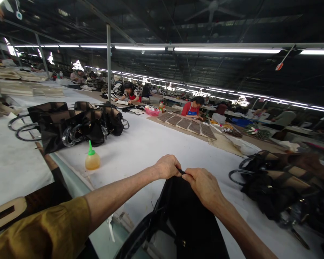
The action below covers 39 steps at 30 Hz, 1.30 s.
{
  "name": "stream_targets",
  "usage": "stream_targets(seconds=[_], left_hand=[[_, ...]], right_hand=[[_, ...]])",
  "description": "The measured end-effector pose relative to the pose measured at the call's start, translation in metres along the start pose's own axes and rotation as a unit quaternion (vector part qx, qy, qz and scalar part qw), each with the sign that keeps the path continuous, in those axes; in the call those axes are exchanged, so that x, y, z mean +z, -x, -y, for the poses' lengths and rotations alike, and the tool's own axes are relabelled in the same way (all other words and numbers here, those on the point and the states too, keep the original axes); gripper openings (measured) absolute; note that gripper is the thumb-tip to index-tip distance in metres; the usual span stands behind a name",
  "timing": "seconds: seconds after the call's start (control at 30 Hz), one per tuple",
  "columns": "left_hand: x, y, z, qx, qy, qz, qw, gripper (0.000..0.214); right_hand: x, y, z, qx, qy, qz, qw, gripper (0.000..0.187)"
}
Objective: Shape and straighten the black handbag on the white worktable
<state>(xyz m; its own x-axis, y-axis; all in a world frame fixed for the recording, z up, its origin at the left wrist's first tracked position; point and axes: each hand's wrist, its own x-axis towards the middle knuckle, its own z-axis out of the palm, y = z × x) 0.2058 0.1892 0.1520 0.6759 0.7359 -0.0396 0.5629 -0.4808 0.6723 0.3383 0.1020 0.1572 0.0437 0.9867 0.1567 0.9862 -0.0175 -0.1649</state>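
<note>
A black handbag (pixel 196 216) stands in front of me at the table's near edge, its dark looped handle (pixel 140 230) toward the lower left. My left hand (pixel 167 166) pinches the top edge of the bag between thumb and fingers. Close beside it, my right hand (pixel 203 183) grips the same edge, with a short dark strip showing between the two hands. A small metal fitting shines low on the bag's front. The lower part of the bag runs out of view.
Black handbags (pixel 54 126) with ring handles stand at the left; more bags (pixel 275 187) lie at the right. A round bottle (pixel 92 160) with green nozzle and amber liquid stands on the white-covered table (pixel 140 144). Co-workers (pixel 191 108) sit beyond, near brown panels (pixel 187 124) and a pink basket (pixel 152 110).
</note>
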Motion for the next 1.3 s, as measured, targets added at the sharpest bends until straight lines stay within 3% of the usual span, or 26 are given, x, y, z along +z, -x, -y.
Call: stream_targets(seconds=[0.13,0.3,0.53,0.83,1.07,1.3], left_hand=[[0.005,-0.001,0.006,-0.016,0.032,-0.007,0.999,0.022],[0.01,0.0,0.009,-0.048,0.065,-0.039,0.996,0.028],[0.011,0.006,-0.002,-0.095,0.053,-0.068,0.992,0.031],[0.008,0.003,-0.005,-0.112,0.054,-0.059,0.99,0.031],[0.007,0.0,-0.008,-0.115,0.048,-0.058,0.991,0.029],[0.011,0.004,-0.006,-0.103,0.044,-0.052,0.992,0.028]], right_hand=[[-0.001,-0.002,-0.002,0.009,-0.053,0.014,0.998,0.021],[-0.002,-0.006,-0.016,0.0,-0.169,0.09,0.981,0.016],[0.001,-0.01,-0.027,0.006,-0.275,0.117,0.954,0.033],[0.009,-0.013,-0.028,0.031,-0.246,0.076,0.966,0.033],[0.006,-0.009,-0.024,0.008,-0.217,0.071,0.974,0.032],[0.0,-0.017,-0.011,-0.041,-0.174,0.082,0.981,0.009]])
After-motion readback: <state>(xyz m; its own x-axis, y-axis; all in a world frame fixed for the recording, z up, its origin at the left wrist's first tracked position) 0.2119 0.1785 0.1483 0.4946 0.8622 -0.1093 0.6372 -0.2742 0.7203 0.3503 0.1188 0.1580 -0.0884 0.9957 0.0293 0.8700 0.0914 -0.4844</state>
